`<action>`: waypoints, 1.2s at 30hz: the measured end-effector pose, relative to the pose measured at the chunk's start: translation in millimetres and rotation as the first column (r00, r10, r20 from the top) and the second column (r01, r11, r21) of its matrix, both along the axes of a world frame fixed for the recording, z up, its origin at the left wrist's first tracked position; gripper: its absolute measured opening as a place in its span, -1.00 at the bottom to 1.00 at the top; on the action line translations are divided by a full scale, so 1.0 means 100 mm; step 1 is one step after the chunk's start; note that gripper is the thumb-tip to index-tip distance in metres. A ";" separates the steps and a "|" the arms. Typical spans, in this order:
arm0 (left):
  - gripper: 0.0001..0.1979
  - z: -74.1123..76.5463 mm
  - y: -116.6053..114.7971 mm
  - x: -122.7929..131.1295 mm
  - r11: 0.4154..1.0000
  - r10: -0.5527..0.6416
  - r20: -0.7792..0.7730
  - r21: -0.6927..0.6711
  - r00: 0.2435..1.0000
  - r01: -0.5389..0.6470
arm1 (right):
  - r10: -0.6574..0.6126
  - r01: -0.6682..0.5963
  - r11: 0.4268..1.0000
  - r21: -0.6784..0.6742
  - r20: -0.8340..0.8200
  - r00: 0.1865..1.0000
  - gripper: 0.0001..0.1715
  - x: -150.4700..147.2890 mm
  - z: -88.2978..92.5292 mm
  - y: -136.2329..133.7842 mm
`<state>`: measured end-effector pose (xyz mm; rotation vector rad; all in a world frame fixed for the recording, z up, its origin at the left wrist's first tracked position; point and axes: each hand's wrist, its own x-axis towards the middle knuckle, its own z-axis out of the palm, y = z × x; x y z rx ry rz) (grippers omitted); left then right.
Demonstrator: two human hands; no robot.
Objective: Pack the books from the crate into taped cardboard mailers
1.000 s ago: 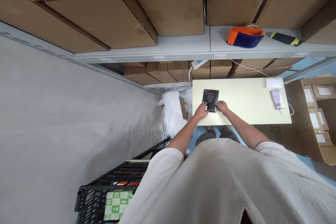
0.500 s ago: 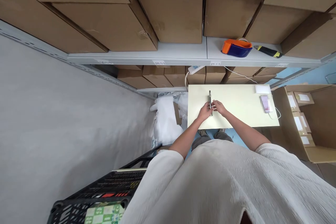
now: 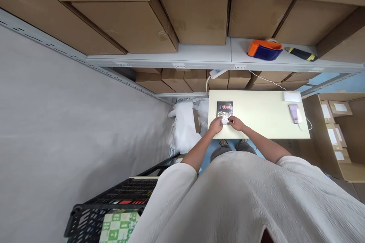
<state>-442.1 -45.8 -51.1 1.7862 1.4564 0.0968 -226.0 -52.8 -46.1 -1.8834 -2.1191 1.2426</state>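
Note:
A black book point(image 3: 225, 106) with red characters and a white grid on its cover lies face up over the left part of the pale table point(image 3: 262, 119). My left hand point(image 3: 216, 125) grips its lower left corner, fingers partly hidden. At the lower right corner, my right hand point(image 3: 236, 123) is closed on the book's edge. Whether the book rests fully on the tabletop or is slightly raised, I cannot tell.
A phone point(image 3: 294, 113) with a cable and a white box point(image 3: 292, 97) are at the table's right end. Cardboard boxes point(image 3: 194, 15) fill the shelf, beside an orange-and-blue tape dispenser point(image 3: 265, 50) and a cutter point(image 3: 301, 54). A black crate point(image 3: 85, 212) stands lower left.
The book was upright, edge-on between both hands; now it is turned flat with its cover facing up. Both hands have moved down to its lower corners. The view has shifted slightly.

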 end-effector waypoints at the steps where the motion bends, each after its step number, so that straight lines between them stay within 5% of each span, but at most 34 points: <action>1: -0.36 -0.02 -0.03 -0.01 0.997 -0.077 -0.025 0.011 0.997 0.077 | 0.076 -0.077 0.997 0.020 0.046 0.996 -0.43 0.03 0.00 -0.04; 5: -0.25 -0.06 -0.13 -0.05 0.970 -0.244 -0.135 -0.032 0.960 0.242 | 0.355 -0.374 0.925 0.076 0.187 0.916 -0.18 0.17 -0.01 -0.26; 10: -0.14 -0.08 -0.16 -0.03 0.954 -0.295 -0.189 -0.104 0.936 0.280 | 0.468 -0.502 0.863 0.062 0.278 0.839 -0.03 0.25 -0.04 -0.39; 25: 0.13 0.08 0.58 -0.15 0.954 -0.281 -0.292 -0.190 0.914 0.232 | 0.491 -0.469 0.871 -0.148 0.311 0.814 0.12 -0.20 -0.07 0.46; 36: 0.16 0.03 0.93 -0.21 0.955 -0.258 -0.280 -0.217 0.925 0.201 | 0.505 -0.461 0.863 -0.208 0.301 0.809 0.17 -0.31 -0.08 0.87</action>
